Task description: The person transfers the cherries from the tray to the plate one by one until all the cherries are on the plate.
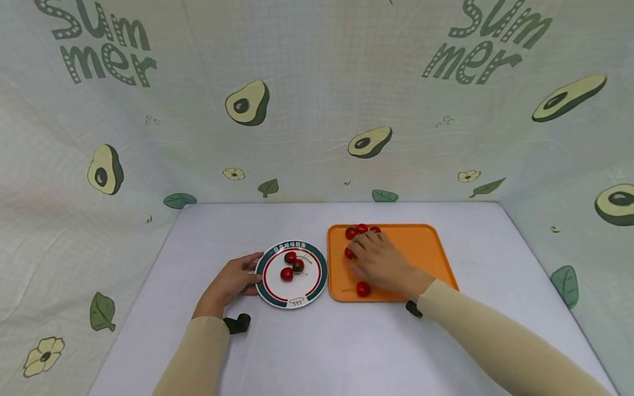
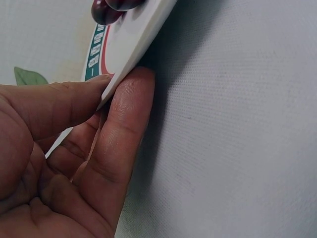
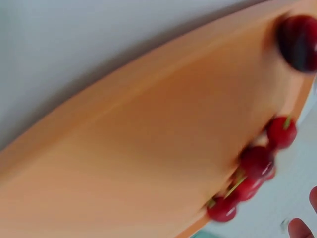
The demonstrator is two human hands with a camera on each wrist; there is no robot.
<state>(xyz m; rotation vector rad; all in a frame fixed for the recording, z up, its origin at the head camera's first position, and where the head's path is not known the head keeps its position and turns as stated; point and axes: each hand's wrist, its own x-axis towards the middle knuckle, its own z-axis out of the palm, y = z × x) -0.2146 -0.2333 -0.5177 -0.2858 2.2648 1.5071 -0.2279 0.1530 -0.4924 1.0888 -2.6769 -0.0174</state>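
My left hand (image 1: 233, 285) pinches the left rim of a round white plate (image 1: 307, 286) with a green and red border. In the left wrist view the thumb (image 2: 74, 101) lies on the plate's upper face, with fingers beneath it. Three dark red cherries (image 1: 287, 274), some with stems, sit on the plate. My right hand (image 1: 382, 260) reaches over the orange tray (image 1: 423, 246), its fingertips close beside a cherry (image 1: 350, 253) at the tray's left side. In the right wrist view only two fingertips (image 3: 300, 229) show, spaced apart, at the lower right corner.
Several cherries (image 3: 256, 161) cluster along the tray's far edge, and another cherry (image 1: 363, 289) lies near its front left. Plate and tray stand side by side on a white table (image 1: 326, 355). A printed cloth (image 1: 301, 114) hangs behind and at the sides.
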